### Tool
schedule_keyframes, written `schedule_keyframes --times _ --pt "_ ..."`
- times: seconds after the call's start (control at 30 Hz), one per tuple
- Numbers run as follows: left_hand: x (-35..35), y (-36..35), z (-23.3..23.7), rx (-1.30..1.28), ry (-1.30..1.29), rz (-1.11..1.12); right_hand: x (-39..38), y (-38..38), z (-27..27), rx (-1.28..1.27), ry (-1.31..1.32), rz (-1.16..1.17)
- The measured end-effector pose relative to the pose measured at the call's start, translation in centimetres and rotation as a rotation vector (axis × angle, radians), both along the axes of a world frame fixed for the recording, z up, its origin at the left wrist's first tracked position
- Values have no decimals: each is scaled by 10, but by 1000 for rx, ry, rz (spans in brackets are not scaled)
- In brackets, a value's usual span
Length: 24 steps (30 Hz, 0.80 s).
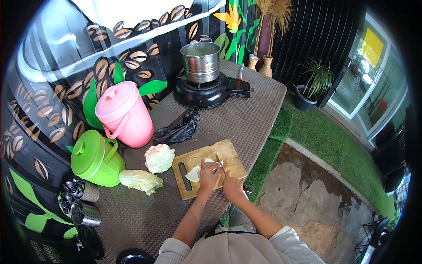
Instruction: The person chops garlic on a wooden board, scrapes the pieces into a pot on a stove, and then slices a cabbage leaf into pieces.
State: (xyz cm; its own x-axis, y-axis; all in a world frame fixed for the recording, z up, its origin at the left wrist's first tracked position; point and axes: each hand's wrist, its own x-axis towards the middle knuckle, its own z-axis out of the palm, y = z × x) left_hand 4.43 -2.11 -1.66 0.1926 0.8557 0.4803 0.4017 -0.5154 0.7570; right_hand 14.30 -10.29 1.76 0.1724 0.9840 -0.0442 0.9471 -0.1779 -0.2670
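A wooden cutting board (181, 159) with a slot handle lies at a slant near the table's right edge. My left hand (209, 176) is on the board with its fingers bent, pressing down on a pale cabbage piece (193, 174) that shows on both sides of the hand. My right hand (233, 186) is closed around the handle of a knife (221, 168). The blade points away from me and sits right beside my left fingertips, with small white shreds next to it. Left of the board are a cut round cabbage (159, 159) and a napa cabbage (141, 181).
A metal pot (201, 64) stands on a black portable stove (200, 97) at the back. A black plastic bag (178, 127), a pink lidded container (125, 116) and a green lidded container (99, 160) line the wall side. Metal cutlery holders (86, 214) stand at the left.
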Motion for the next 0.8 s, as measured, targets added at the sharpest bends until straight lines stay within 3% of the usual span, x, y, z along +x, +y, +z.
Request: schedule_keyframes --times 0.17,0.37,0.43,0.53,0.8 --pt "0 0 -3 5 9 14 -2 5 -10 23 5 -55" --pt "-1 1 -3 12 -18 1 5 -1 -2 -21 35 37" --pt "1 1 -3 7 -30 7 -3 -4 -14 72 -100 -38" --pt "0 1 -6 -7 -11 7 -1 2 -17 108 -96 -16" --pt "1 2 -4 30 -16 15 1 -3 -6 6 -70 12"
